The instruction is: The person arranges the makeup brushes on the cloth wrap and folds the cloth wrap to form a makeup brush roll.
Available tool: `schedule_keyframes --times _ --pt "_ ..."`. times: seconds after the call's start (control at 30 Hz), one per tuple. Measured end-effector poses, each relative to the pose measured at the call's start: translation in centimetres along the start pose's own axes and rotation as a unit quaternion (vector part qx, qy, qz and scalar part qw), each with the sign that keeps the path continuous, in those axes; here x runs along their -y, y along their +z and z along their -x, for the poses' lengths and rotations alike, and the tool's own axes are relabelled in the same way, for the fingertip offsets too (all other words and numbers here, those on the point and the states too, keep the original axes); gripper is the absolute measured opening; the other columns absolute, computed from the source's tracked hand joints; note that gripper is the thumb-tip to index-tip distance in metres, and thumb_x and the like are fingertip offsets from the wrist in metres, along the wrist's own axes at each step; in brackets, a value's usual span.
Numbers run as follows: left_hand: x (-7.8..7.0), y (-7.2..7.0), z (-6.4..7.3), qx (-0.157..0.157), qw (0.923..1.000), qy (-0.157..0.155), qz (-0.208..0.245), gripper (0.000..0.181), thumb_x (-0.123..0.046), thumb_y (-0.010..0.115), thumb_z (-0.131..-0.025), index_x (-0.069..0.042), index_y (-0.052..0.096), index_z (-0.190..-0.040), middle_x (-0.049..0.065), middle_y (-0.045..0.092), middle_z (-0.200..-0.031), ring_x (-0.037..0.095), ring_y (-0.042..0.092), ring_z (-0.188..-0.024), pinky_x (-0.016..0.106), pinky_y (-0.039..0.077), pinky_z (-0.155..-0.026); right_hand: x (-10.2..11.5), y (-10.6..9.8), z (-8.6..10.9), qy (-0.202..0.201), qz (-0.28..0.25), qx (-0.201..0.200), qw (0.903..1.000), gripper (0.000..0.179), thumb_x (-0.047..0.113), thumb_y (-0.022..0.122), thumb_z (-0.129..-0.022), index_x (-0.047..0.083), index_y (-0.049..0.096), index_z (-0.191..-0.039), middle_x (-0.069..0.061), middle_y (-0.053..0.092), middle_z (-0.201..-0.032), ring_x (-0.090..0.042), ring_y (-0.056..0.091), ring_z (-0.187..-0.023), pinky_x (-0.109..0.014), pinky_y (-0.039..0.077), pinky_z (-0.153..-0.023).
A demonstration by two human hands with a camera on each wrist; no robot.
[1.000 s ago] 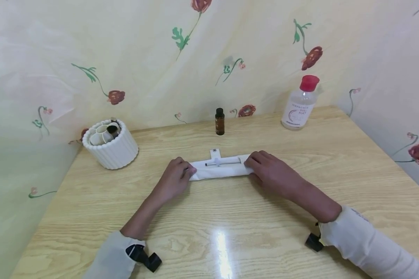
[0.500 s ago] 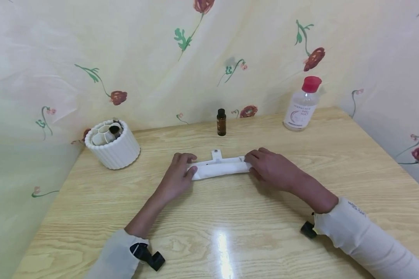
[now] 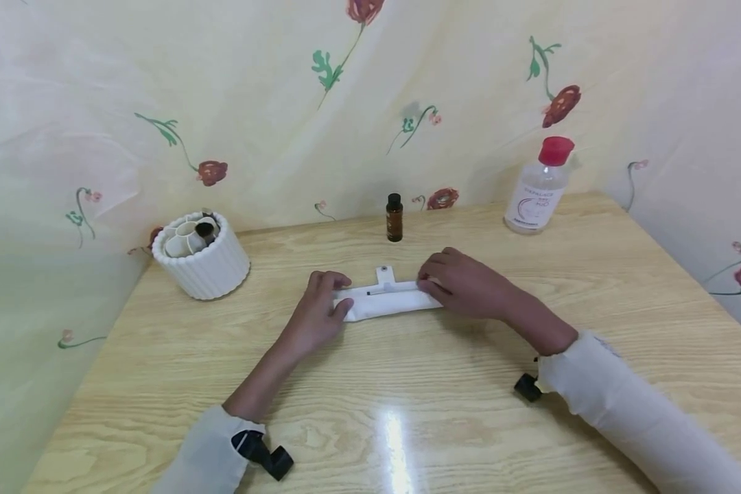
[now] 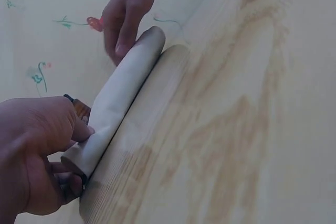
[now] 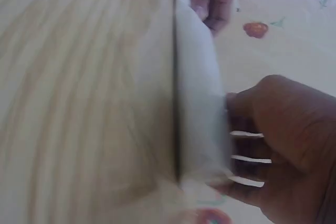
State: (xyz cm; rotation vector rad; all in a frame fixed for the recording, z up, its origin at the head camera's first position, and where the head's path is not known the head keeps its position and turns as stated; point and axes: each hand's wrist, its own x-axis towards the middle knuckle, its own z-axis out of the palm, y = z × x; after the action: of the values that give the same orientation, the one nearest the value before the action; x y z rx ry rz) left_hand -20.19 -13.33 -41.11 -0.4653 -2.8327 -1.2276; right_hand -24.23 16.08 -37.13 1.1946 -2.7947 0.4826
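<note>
A white rolled-up pouch [image 3: 387, 302] lies crosswise on the wooden table. From its far edge a short tab with a metal snap [image 3: 384, 272] sticks out. A slim white stick-like piece with a dark tip [image 3: 377, 293] shows along its top. My left hand [image 3: 313, 312] grips the left end, thumb in front and fingers behind, as the left wrist view also shows with the roll [image 4: 118, 98]. At the right end my right hand [image 3: 466, 283] holds the top and far side with bent fingers. The right wrist view is blurred; its fingers [image 5: 249, 150] reach behind the roll.
Behind the pouch stands a small brown bottle with a black cap [image 3: 394, 218]. A clear bottle with a red cap [image 3: 537, 185] is at the back right. On the left sits a white ribbed holder [image 3: 206, 264] with a dark-tipped brush inside. A flowered sheet [image 3: 272, 103] hangs behind the table.
My right hand has shifted left and slightly away along the roll, uncovering its right front end. My left fingers have spread toward the far edge. The roll's top slot was briefly narrower, then wider again.
</note>
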Motion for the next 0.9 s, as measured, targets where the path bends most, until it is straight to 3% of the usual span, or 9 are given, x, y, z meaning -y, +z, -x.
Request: schedule_keyframes --times 0.17,0.4,0.7,0.9 --pt "0.0 0.3 0.0 -0.004 1.0000 0.003 0.004 0.021 -0.016 0.063 -0.100 -0.013 0.053 -0.118 0.010 0.043 -0.123 0.025 0.052 -0.111 0.041 0.046 -0.090 0.0 1.9 -2.6 0.038 -0.094 -0.011 0.9948 0.023 0.014 0.056 -0.103 0.002 0.066 -0.120 -0.008 0.066 -0.110 -0.024 0.059 -0.099 -0.043 0.047 -0.088" --pt "0.0 0.4 0.0 -0.014 0.9998 0.011 0.005 0.012 -0.011 0.064 -0.099 -0.015 0.057 -0.108 0.008 0.046 -0.114 0.023 0.052 -0.107 0.040 0.044 -0.092 0.2 2.9 -4.2 0.068 -0.102 0.021 0.9923 0.039 0.011 0.054 -0.102 0.003 0.056 -0.140 -0.019 0.056 -0.124 -0.034 0.051 -0.110 -0.049 0.042 -0.093" --pt "-0.1 0.3 0.2 -0.010 0.9997 0.020 0.005 0.012 -0.011 0.064 -0.099 -0.015 0.058 -0.107 0.005 0.050 -0.110 0.023 0.049 -0.105 0.040 0.043 -0.090 -0.2 3.3 -4.6 0.105 -0.164 0.044 0.9798 0.049 0.019 0.056 -0.102 0.006 0.047 -0.148 -0.018 0.049 -0.126 -0.028 0.048 -0.102 -0.042 0.044 -0.085" --pt "-0.1 0.3 0.2 -0.014 0.9994 0.030 0.005 0.012 -0.009 0.065 -0.098 -0.014 0.058 -0.107 0.005 0.053 -0.108 0.024 0.049 -0.103 0.040 0.042 -0.090 -0.2 3.3 -5.1 0.124 -0.174 0.057 0.9753 0.033 0.021 0.052 -0.104 0.009 0.056 -0.135 -0.014 0.048 -0.117 -0.027 0.046 -0.102 -0.043 0.043 -0.088"
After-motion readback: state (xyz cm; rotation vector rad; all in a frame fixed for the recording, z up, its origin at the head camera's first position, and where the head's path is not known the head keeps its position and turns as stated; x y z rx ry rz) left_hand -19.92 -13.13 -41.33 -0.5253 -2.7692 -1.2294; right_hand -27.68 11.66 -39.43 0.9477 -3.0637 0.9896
